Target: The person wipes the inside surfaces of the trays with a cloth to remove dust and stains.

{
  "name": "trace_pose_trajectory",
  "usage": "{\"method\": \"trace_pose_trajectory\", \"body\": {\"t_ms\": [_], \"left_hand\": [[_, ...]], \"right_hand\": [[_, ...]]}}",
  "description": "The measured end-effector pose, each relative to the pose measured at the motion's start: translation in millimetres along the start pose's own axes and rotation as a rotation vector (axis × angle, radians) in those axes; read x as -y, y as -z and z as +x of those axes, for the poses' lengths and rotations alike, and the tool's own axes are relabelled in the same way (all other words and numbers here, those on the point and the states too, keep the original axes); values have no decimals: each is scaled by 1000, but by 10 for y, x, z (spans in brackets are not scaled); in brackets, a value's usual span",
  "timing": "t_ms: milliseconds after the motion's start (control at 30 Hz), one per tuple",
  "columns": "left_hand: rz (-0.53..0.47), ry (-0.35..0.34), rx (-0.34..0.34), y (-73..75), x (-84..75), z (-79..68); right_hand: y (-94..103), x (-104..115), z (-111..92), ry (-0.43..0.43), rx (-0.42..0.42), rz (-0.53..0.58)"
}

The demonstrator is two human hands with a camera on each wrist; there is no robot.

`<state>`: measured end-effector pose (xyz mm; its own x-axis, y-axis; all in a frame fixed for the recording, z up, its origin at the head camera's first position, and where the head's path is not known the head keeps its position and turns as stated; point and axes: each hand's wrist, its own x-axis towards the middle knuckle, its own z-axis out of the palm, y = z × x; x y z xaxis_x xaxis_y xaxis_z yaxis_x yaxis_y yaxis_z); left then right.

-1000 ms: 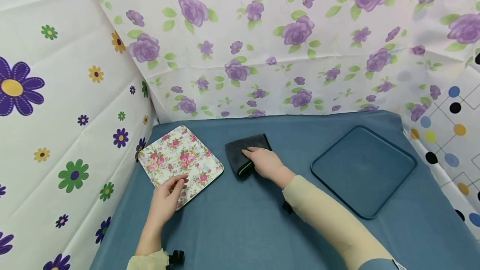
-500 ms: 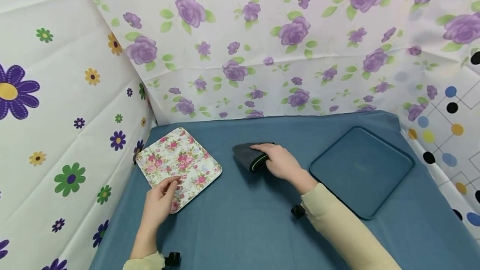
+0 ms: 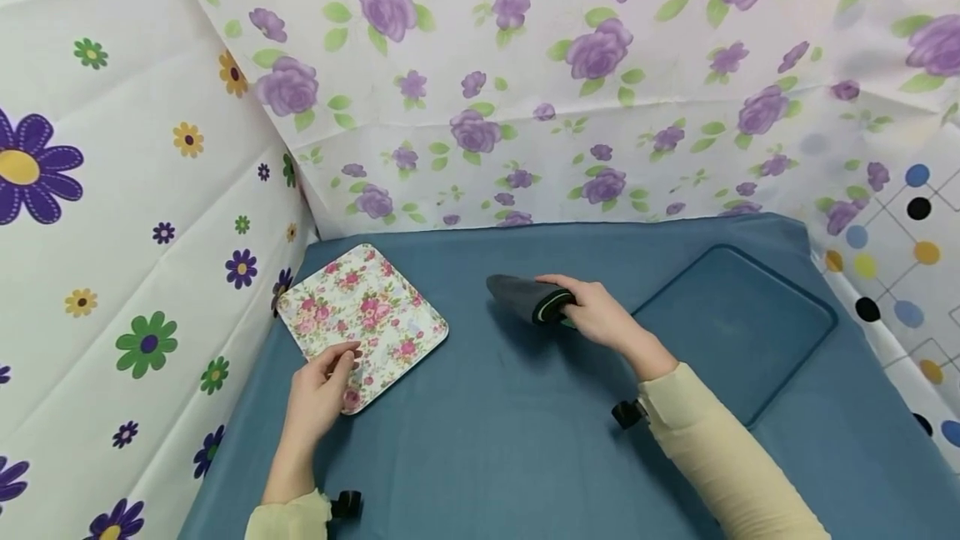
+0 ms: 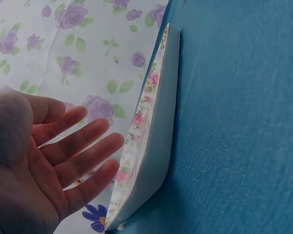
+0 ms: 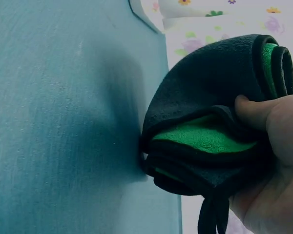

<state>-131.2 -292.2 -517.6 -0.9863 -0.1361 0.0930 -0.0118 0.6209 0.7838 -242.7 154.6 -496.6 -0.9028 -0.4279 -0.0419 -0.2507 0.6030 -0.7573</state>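
Note:
My right hand [image 3: 600, 315] grips a folded dark grey cloth [image 3: 521, 297] above the table, left of the blue tray. In the right wrist view the cloth [image 5: 210, 83] shows a bright green inner side, black edging and a hanging loop, with the thumb pressed on its near face. My left hand [image 3: 322, 390] hovers over the near corner of a white board with pink flowers [image 3: 367, 307]. The left wrist view shows that hand [image 4: 63, 151] with fingers spread and loosely bent, nothing in them, beside the thick floral board [image 4: 154, 131].
A dark blue square tray [image 3: 738, 323] lies at the right, partly covered by my right forearm. Blue cloth covers the table [image 3: 465, 457]. Flower-printed sheets [image 3: 480, 90] stand along the back and left sides, and a dotted sheet [image 3: 900, 290] at the right.
My right hand has gripped the grey cloth, lifted it from the table and carried it right, towards the tray. The left hand has shifted only slightly left over the floral board.

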Motion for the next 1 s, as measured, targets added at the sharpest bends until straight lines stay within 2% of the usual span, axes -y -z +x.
{"method": "trace_pose_trajectory", "body": {"t_ms": [167, 300, 433, 533, 700, 800, 1000], "left_hand": [[42, 91, -33, 69, -18, 0], [92, 186, -47, 165, 32, 34], [136, 281, -59, 264, 169, 145], [146, 361, -21, 332, 289, 253], [160, 473, 114, 405, 432, 405], [197, 496, 142, 423, 481, 470], [265, 479, 120, 438, 488, 577]], "right_hand": [[-37, -25, -58, -16, -31, 18], [-24, 4, -133, -53, -146, 85], [58, 45, -216, -87, -247, 175], [131, 64, -281, -96, -272, 259], [229, 64, -379, -103, -262, 414], [287, 54, -428, -107, -266, 453], [417, 36, -505, -127, -287, 492]]}}
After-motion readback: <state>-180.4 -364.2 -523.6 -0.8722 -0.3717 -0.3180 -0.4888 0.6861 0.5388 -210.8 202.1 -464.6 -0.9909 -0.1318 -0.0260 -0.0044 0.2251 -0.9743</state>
